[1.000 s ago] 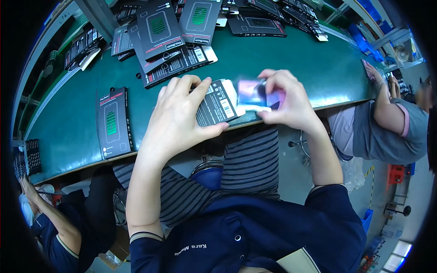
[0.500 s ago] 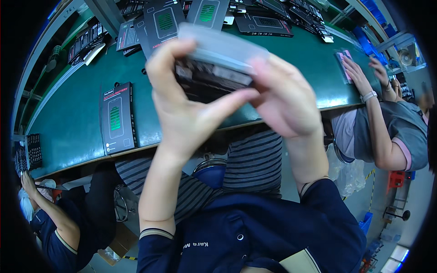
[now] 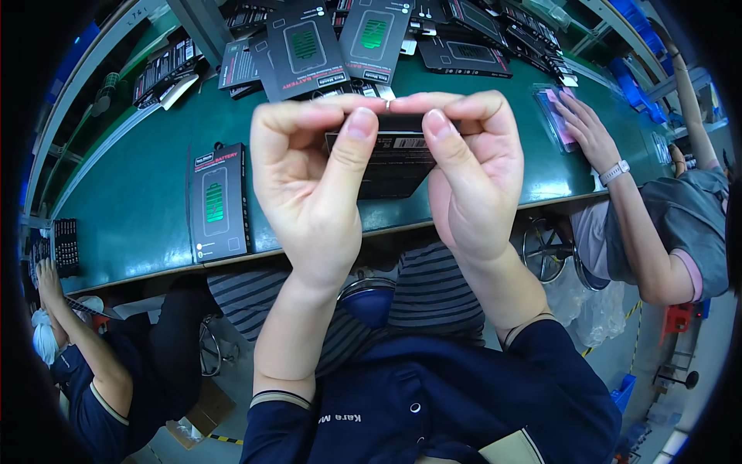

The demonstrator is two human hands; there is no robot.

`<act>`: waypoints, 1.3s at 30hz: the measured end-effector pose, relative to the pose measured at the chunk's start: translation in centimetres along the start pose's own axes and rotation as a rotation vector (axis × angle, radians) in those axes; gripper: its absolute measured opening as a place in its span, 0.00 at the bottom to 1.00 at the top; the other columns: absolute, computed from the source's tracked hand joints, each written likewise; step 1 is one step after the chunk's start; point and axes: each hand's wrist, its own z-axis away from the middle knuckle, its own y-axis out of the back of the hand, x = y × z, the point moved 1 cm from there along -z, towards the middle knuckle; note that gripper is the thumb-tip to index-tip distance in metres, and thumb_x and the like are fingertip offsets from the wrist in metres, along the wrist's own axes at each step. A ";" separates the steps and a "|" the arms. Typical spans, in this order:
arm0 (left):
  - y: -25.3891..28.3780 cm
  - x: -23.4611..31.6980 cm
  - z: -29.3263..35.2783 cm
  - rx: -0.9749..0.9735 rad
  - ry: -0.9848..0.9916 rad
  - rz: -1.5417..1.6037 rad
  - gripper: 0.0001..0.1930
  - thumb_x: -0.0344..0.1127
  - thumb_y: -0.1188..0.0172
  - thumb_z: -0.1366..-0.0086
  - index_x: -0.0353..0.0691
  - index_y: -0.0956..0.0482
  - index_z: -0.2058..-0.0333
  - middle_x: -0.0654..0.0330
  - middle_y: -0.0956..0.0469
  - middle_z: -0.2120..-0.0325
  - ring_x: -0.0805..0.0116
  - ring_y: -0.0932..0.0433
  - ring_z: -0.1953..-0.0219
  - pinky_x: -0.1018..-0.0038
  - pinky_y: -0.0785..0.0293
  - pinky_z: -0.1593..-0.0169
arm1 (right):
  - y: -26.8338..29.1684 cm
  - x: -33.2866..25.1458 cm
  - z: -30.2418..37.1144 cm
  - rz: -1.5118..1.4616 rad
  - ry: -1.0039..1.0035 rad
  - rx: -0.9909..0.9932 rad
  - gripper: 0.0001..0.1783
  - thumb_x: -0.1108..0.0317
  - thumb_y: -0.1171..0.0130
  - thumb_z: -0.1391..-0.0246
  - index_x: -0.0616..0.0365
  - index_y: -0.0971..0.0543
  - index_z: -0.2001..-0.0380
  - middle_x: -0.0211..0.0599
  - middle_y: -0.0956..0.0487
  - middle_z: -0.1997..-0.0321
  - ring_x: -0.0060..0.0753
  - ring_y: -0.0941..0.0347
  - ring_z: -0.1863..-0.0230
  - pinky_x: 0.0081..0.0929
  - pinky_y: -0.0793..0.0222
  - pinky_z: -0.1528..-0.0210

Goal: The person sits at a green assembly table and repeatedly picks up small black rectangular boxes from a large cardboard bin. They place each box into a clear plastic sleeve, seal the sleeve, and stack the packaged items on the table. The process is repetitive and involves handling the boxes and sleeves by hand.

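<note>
A black flat carton (image 3: 392,172) with a small barcode label on it is held up over the table's near edge. My left hand (image 3: 313,182) is closed on its left side, thumb bent over the near end. My right hand (image 3: 481,174) grips the right side the same way. Both index fingertips nearly meet at the far edge, where a tiny pale bit shows between them. Fingers hide much of the carton's upper end. To the left, a black battery box (image 3: 219,203) with a green battery picture lies face up on the green table (image 3: 131,224).
More black battery boxes (image 3: 305,46) are heaped along the far side. At right, a co-worker's hand (image 3: 587,135) rests on a pink item in clear plastic (image 3: 558,122). Another person's hand (image 3: 49,284) touches stacked black boxes (image 3: 66,246) at far left. A metal post (image 3: 197,31) stands behind.
The held item was tilted and blurred, showing a pale greyish face; now it is turned with its black printed side showing. My hands have come level, with index fingertips drawn together.
</note>
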 end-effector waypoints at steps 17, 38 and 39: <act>13.8 8.2 -0.6 -0.032 0.328 -1.505 0.34 0.31 0.35 0.36 0.30 0.37 0.33 0.33 0.28 0.43 0.41 0.27 0.40 0.61 0.31 0.38 | 0.1 6.3 -5.2 1.456 0.469 -0.786 0.45 0.51 0.25 0.59 0.46 0.31 0.37 0.51 0.41 0.27 0.72 0.46 0.29 0.65 0.47 0.30; 2.9 3.5 2.4 -0.555 0.028 -1.636 0.36 0.42 0.34 0.39 0.36 0.33 0.35 0.32 0.36 0.38 0.34 0.30 0.41 0.51 0.34 0.38 | 23.3 -5.3 -3.9 2.282 0.231 0.116 0.26 0.57 0.42 0.38 0.73 0.25 0.49 0.66 0.24 0.46 0.66 0.29 0.42 0.51 0.36 0.36; 2.9 3.9 2.5 -0.690 0.011 -1.526 0.33 0.40 0.34 0.39 0.36 0.32 0.37 0.34 0.33 0.39 0.35 0.29 0.42 0.51 0.33 0.38 | 24.7 -6.5 -3.5 2.242 -0.115 0.042 0.28 0.55 0.46 0.35 0.73 0.25 0.47 0.66 0.24 0.44 0.66 0.29 0.42 0.49 0.35 0.37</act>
